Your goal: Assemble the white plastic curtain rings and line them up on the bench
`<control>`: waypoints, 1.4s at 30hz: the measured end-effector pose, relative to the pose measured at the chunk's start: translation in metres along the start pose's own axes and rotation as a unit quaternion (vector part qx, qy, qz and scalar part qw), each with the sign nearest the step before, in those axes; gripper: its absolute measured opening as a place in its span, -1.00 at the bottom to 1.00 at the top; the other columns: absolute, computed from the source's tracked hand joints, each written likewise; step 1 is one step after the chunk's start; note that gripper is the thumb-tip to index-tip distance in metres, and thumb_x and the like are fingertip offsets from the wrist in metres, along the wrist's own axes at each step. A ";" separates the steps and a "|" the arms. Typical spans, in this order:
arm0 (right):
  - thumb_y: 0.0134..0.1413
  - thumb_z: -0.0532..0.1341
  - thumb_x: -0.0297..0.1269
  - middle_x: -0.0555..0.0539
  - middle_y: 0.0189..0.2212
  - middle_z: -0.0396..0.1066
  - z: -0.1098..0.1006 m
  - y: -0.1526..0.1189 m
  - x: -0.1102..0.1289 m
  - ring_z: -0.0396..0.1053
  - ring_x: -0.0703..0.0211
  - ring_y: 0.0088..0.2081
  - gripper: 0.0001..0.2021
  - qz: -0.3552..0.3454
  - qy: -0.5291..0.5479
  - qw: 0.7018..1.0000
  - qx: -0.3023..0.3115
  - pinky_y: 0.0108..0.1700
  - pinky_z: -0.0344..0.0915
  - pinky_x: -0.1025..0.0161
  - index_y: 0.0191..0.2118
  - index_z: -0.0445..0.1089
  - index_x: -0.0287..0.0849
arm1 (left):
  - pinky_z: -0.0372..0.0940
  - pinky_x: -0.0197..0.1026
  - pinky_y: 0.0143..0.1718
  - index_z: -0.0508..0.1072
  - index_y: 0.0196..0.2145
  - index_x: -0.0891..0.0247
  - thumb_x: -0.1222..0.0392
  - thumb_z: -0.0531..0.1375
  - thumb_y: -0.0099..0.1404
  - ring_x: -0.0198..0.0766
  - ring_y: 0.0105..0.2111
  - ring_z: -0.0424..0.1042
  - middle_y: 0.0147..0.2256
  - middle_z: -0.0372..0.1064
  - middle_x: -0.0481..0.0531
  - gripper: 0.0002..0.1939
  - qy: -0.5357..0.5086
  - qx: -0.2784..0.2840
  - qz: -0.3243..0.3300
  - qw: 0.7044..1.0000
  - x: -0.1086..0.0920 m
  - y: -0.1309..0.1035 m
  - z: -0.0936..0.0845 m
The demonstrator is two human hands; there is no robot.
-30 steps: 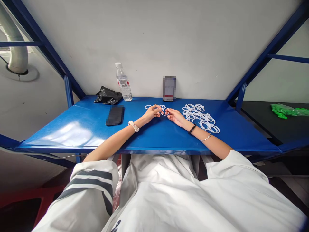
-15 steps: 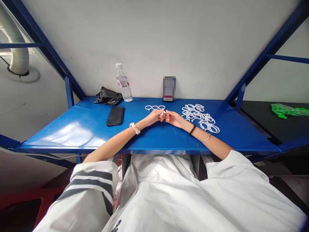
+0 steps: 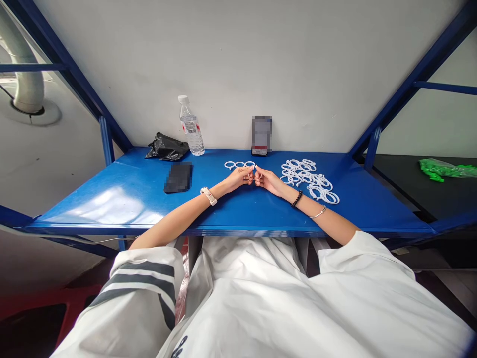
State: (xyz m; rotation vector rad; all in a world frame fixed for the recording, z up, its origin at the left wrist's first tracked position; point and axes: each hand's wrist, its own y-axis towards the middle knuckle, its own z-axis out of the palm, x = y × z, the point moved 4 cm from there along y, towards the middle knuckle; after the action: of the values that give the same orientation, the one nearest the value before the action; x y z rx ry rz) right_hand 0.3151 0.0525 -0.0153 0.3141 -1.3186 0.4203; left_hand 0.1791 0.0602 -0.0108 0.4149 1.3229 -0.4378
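Observation:
My left hand [image 3: 240, 178] and my right hand [image 3: 267, 180] meet fingertip to fingertip over the middle of the blue table [image 3: 219, 211]. Both are closed in a pinch on one small white ring [image 3: 255, 168], which my fingers mostly cover. Just beyond my left hand, three white rings [image 3: 240, 164] lie in a row. To the right of my right hand is a loose heap of white rings [image 3: 307, 175], several of them overlapping, with small knobs on their bands.
A phone [image 3: 262, 135] leans on the wall behind my hands. At the back left are a water bottle [image 3: 192, 130], a crumpled black bag [image 3: 166, 146] and a dark flat object [image 3: 178, 178]. Blue frame posts flank the table. A bag of green pieces [image 3: 447, 169] lies at far right.
My fingertips have turned, and the white piece between them is now more covered than before. Both hands stay in the same place. The rings on the table have not moved.

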 end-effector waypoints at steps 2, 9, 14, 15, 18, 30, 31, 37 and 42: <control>-0.05 0.40 0.18 0.10 -0.58 0.21 -0.001 0.001 -0.001 0.21 0.33 -0.50 -0.50 0.013 0.011 1.000 0.000 -0.29 0.27 0.28 -0.53 0.27 -0.15 | 0.26 -0.27 -0.37 0.30 -0.56 0.31 -0.19 0.32 0.26 -0.41 -0.51 0.32 -0.55 0.27 -0.06 -0.46 0.003 0.006 0.002 1.000 0.000 0.000 0.000; -0.14 0.44 0.20 0.07 -0.54 0.27 -0.005 -0.002 0.003 0.23 0.30 -0.47 -0.49 -0.025 -0.040 0.998 0.041 -0.29 0.26 0.26 -0.53 0.32 -0.16 | 0.28 -0.25 -0.34 0.37 -0.54 0.33 -0.31 0.40 0.06 -0.38 -0.48 0.32 -0.51 0.34 -0.02 -0.40 0.040 0.066 0.030 0.997 0.001 -0.001 -0.002; -0.12 0.40 0.26 0.03 -0.52 0.33 -0.006 -0.004 0.007 0.26 0.30 -0.46 -0.47 -0.043 -0.105 0.992 0.057 -0.30 0.26 0.27 -0.51 0.38 -0.18 | 0.28 -0.25 -0.33 0.43 -0.49 0.35 -0.31 0.36 0.13 -0.36 -0.45 0.34 -0.46 0.37 0.02 -0.42 0.063 0.089 0.036 0.993 0.001 -0.002 -0.004; -0.11 0.40 0.26 0.03 -0.52 0.35 -0.006 -0.004 0.008 0.26 0.30 -0.46 -0.47 -0.045 -0.107 0.992 0.058 -0.31 0.26 0.27 -0.50 0.39 -0.18 | 0.27 -0.25 -0.33 0.43 -0.48 0.35 -0.31 0.36 0.14 -0.36 -0.45 0.34 -0.46 0.37 0.01 -0.43 0.062 0.090 0.036 0.993 0.001 -0.002 -0.004; -0.11 0.39 0.29 0.01 -0.50 0.38 -0.006 -0.004 0.010 0.28 0.30 -0.45 -0.45 -0.049 -0.120 0.989 0.065 -0.31 0.27 0.28 -0.49 0.42 -0.19 | 0.27 -0.25 -0.33 0.44 -0.46 0.35 -0.29 0.35 0.15 -0.37 -0.47 0.33 -0.47 0.36 0.00 -0.44 0.062 0.095 0.034 0.993 0.002 -0.002 -0.004; -0.04 0.33 0.34 -0.03 -0.47 0.43 -0.007 -0.004 0.010 0.32 0.29 -0.47 -0.42 -0.054 -0.161 0.982 0.080 -0.33 0.32 0.27 -0.46 0.44 -0.20 | 0.31 -0.23 -0.33 0.48 -0.44 0.37 -0.21 0.29 0.25 -0.33 -0.48 0.37 -0.48 0.40 0.05 -0.50 0.074 0.100 0.026 0.992 0.006 0.001 -0.006; -0.04 0.32 0.35 -0.03 -0.49 0.42 -0.007 -0.004 0.010 0.32 0.29 -0.48 -0.41 -0.055 -0.163 0.982 0.077 -0.34 0.32 0.27 -0.47 0.44 -0.20 | 0.31 -0.23 -0.34 0.48 -0.45 0.36 -0.20 0.29 0.26 -0.33 -0.48 0.37 -0.49 0.39 0.05 -0.51 0.073 0.096 0.023 0.992 0.006 0.001 -0.005; -0.06 0.27 0.43 -0.04 -0.56 0.40 -0.006 -0.001 0.008 0.34 0.26 -0.52 -0.35 -0.065 -0.187 0.978 0.065 -0.40 0.32 0.27 -0.50 0.44 -0.20 | 0.32 -0.24 -0.37 0.47 -0.50 0.37 -0.11 0.22 0.33 -0.32 -0.50 0.39 -0.49 0.42 0.10 -0.54 0.074 0.082 0.005 0.994 0.003 0.000 -0.001; -0.05 0.25 0.45 -0.05 -0.56 0.42 -0.006 -0.001 0.006 0.34 0.26 -0.53 -0.34 -0.064 -0.193 0.977 0.065 -0.40 0.32 0.26 -0.52 0.42 -0.19 | 0.32 -0.25 -0.37 0.48 -0.50 0.38 -0.05 0.18 0.36 -0.31 -0.51 0.40 -0.50 0.42 0.12 -0.56 0.080 0.083 0.006 0.993 0.000 -0.002 0.001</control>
State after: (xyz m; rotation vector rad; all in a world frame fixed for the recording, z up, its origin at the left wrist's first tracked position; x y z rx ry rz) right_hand 0.3218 0.0553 -0.0108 0.6113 -1.6416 0.3468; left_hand 0.1793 0.0578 -0.0106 0.6060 1.4441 -0.5151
